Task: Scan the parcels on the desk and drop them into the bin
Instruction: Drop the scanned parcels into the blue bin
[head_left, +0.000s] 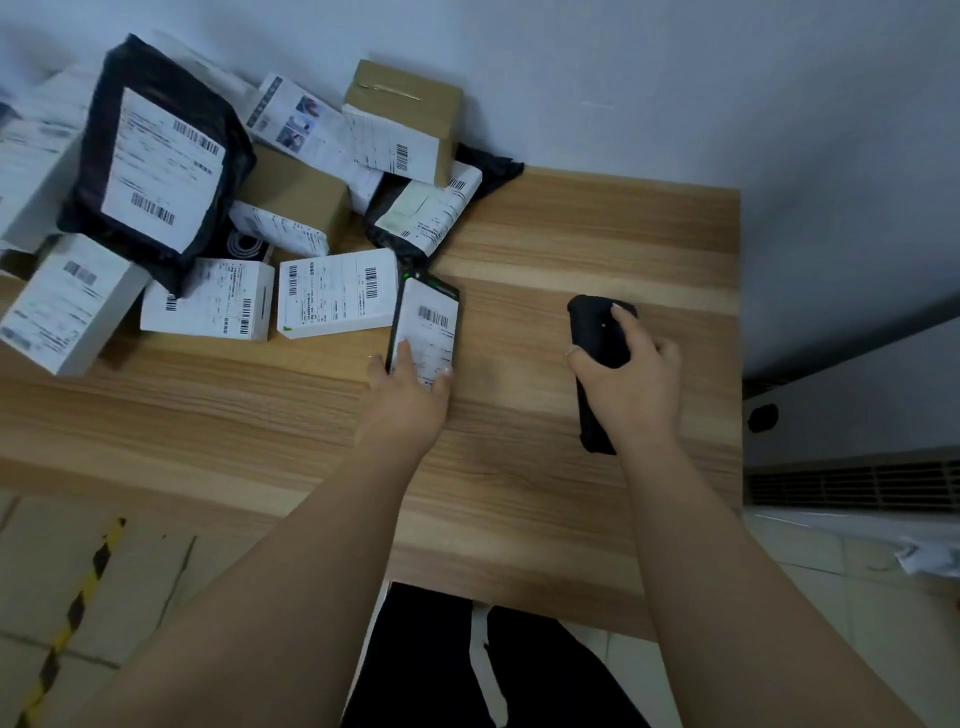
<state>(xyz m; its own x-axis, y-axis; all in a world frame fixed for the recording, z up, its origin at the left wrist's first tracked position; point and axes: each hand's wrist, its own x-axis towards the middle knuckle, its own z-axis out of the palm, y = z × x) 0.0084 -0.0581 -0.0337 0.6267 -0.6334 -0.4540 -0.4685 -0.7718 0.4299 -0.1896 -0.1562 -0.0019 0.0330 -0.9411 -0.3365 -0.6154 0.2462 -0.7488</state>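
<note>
Pale wood-grain desk (519, 467) fills the head view, set against a plain white wall (675, 78). At its far left corner lies a heap of parcels (208, 208): white boxes, brown cartons and black mailer bags (most with barcode labels facing up). Just right of the heap, the left hand (410, 384) grips the near end of a slim dark parcel (427, 319), fingers and thumb curled round its edges, its white label upward. Well apart to the right, the right hand (631, 374) holds a black handheld scanner (597, 353), fingers wrapped over it, above the desk. Below the desk's left side sits a cardboard box (78, 597).
</note>
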